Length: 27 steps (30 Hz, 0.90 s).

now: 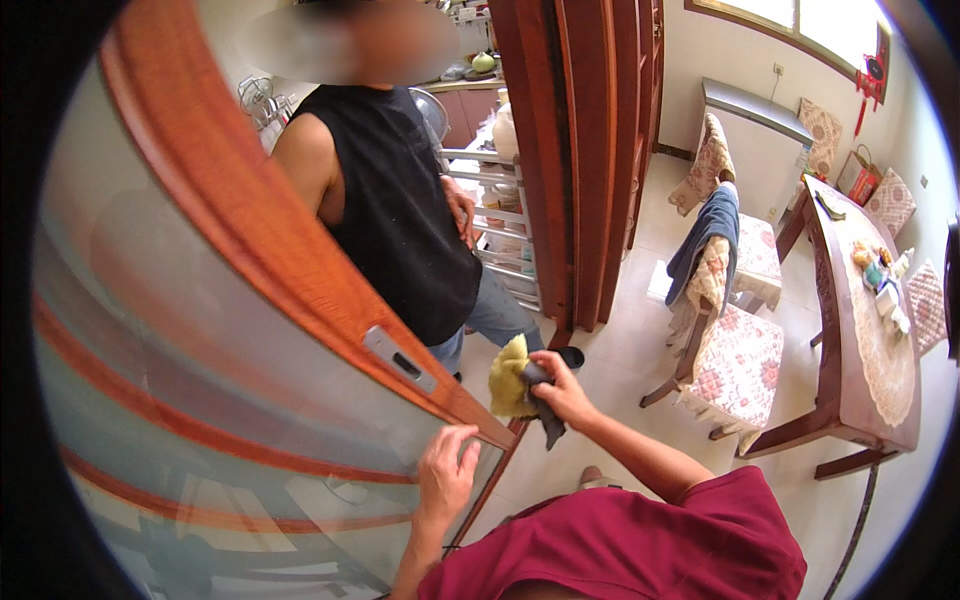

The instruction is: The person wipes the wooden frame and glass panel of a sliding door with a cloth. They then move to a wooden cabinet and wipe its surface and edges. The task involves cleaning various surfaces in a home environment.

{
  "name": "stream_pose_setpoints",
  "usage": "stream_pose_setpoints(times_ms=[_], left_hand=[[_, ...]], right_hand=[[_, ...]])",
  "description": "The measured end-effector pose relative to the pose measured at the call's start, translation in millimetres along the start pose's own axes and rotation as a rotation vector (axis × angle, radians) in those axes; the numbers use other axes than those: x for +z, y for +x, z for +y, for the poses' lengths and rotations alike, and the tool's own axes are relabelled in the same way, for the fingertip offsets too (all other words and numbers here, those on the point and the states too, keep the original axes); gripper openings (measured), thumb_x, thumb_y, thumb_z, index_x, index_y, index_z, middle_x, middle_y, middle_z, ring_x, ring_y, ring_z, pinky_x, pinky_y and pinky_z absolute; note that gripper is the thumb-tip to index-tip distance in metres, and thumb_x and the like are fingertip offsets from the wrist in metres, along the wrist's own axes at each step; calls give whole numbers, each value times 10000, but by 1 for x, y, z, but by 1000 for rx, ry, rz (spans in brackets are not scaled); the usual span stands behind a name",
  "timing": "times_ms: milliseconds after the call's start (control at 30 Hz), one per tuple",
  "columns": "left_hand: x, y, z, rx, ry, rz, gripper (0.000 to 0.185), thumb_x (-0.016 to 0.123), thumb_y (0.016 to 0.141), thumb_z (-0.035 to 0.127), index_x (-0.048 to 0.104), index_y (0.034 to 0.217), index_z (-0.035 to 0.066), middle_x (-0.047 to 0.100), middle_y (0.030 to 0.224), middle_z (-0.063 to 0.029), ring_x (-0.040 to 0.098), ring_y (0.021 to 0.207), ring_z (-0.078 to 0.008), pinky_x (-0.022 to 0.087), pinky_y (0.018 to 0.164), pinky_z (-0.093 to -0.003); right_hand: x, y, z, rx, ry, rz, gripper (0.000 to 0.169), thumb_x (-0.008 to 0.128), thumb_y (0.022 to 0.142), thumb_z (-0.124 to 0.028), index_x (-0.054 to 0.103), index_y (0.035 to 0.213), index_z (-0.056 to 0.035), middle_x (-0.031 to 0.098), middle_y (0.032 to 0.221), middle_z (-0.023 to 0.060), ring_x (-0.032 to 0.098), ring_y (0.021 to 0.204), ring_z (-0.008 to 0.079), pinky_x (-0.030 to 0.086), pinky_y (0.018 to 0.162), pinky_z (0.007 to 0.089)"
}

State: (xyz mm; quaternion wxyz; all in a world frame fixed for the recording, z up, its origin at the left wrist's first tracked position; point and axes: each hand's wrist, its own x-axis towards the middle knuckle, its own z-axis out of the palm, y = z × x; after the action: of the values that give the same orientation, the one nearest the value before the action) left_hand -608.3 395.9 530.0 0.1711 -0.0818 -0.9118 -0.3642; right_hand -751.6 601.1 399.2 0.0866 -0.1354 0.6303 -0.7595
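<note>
My right hand point(559, 390) grips a yellow-green cloth point(510, 379) bunched together with a dark grey cloth point(551, 431), held beside the edge of a sliding door. The door has an orange-brown wooden frame point(315, 255) with frosted glass panes point(225, 360) and curved wooden strips. A metal recessed pull point(399, 358) is set into its frame. Close to the lower part of that frame is my left hand point(448, 469), with its thumb apart and fingers slightly bent. Nothing shows in it; whether the fingertips touch the wood cannot be made out.
Beyond the door a person in a black sleeveless top point(397, 195) stands near a white rack point(502, 217). A tall wooden door frame point(555, 150) rises behind. To the right are cushioned chairs point(735, 352), a blue towel point(701, 232) over one chairback, and a wooden table point(847, 322).
</note>
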Motion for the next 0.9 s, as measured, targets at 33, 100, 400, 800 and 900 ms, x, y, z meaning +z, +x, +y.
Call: stream_pose_setpoints(times_ms=[33, 100, 400, 800, 900], left_hand=[[7, 23, 11, 60, 47, 35, 173, 644, 914, 61, 653, 1083, 24, 659, 1019, -143, 650, 951, -335, 517, 819, -406], [12, 60, 21, 179, 178, 88, 204, 656, 892, 53, 641, 1094, 27, 641, 1076, -146, 612, 1004, -362, 494, 871, -437], [14, 128, -29, 274, 1091, -293, 172, 600, 905, 190, 693, 946, 51, 647, 933, -112, 590, 1036, -291, 307, 1145, -483], [-4, 100, -63, 145, -101, 122, 561, 710, 906, 169, 460, 1403, 94, 505, 1394, -77, 471, 1315, -230, 362, 1119, -384], [-1, 89, -89, -18, -337, 92, 560, 689, 924, 183, 449, 1421, 90, 517, 1372, -86, 485, 1304, -225, 370, 1120, -380]], right_hand=[[-23, 10, -24, 13, -12, -20, 564, 561, 822, 46, 462, 1364, -71, 551, 1197, 96, 528, 1159, 205, 426, 1028, 324], [-59, 13, -67, 61, 14, -109, 565, 577, 826, 35, 469, 1370, -69, 549, 1214, 94, 528, 1170, 201, 420, 1036, 322], [-72, -15, -132, 189, 166, -253, 595, 640, 823, 1, 485, 1395, -48, 568, 1326, 101, 498, 1288, 198, 358, 1113, 334], [127, 55, -169, -211, -238, -389, 804, 643, 750, -68, 376, 1505, 6, 564, 1245, 110, 541, 1128, 191, 408, 1018, 289], [139, 48, -158, -204, -117, -284, 738, 642, 718, -97, 447, 1422, 9, 575, 1092, 156, 574, 976, 242, 478, 906, 333]])
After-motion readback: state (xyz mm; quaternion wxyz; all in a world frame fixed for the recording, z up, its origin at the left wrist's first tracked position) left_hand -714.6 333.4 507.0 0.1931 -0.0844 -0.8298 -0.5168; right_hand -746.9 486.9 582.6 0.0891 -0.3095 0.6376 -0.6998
